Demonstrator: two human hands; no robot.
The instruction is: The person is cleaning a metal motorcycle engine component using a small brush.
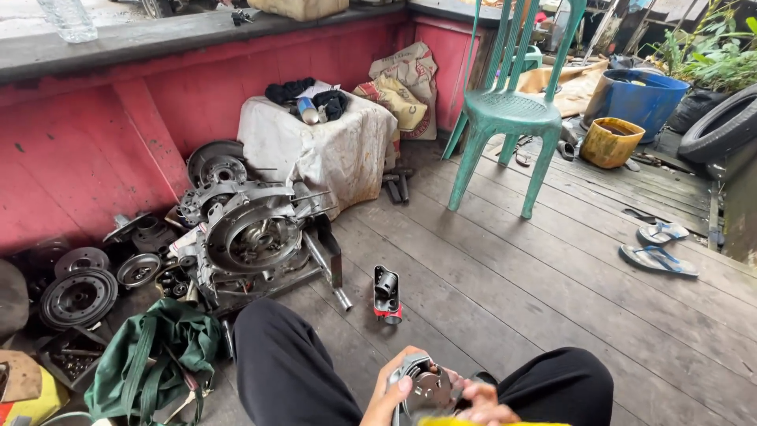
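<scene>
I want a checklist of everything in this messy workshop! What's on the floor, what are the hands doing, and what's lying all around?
Surface: grey wooden plank floor, worn.
Job's things: round metal part, held over the lap between both hands.
Hands: left hand grips the part's left side; right hand holds its right edge.
Clutter: engine casing by the red wall; metal discs; small cylinder piece on the planks; green bag.
Cables: nothing seen.
Surroundings: green plastic chair, cloth-covered box, sacks, yellow bucket, blue tub, tyre, sandals.
</scene>
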